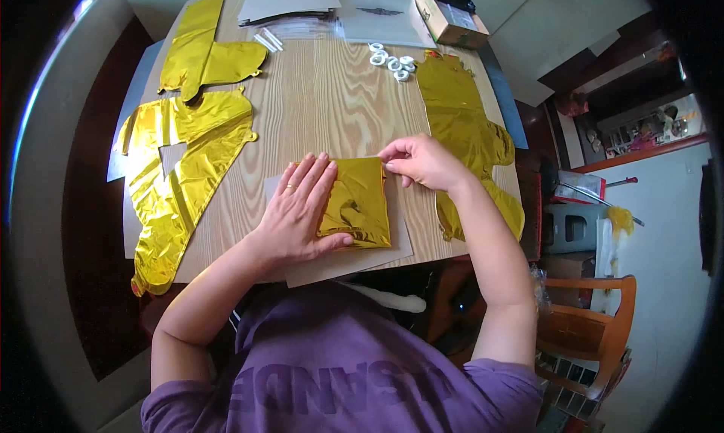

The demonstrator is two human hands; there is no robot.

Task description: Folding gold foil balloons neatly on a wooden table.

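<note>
A gold foil balloon, folded into a flat square, lies on a pale card sheet near the table's front edge. My left hand rests flat over the left part of the foil, fingers stretched out and thumb along its lower edge. At the upper right corner, my right hand pinches the foil's edge between thumb and fingertips. More flat gold foil balloons lie around: one at the left, another at the far left, and some at the right.
White ribbon rolls sit at the far right of the wooden table. Behind are thin white tubes, a card stack, clear plastic bags and a cardboard box. A wooden chair stands at the right.
</note>
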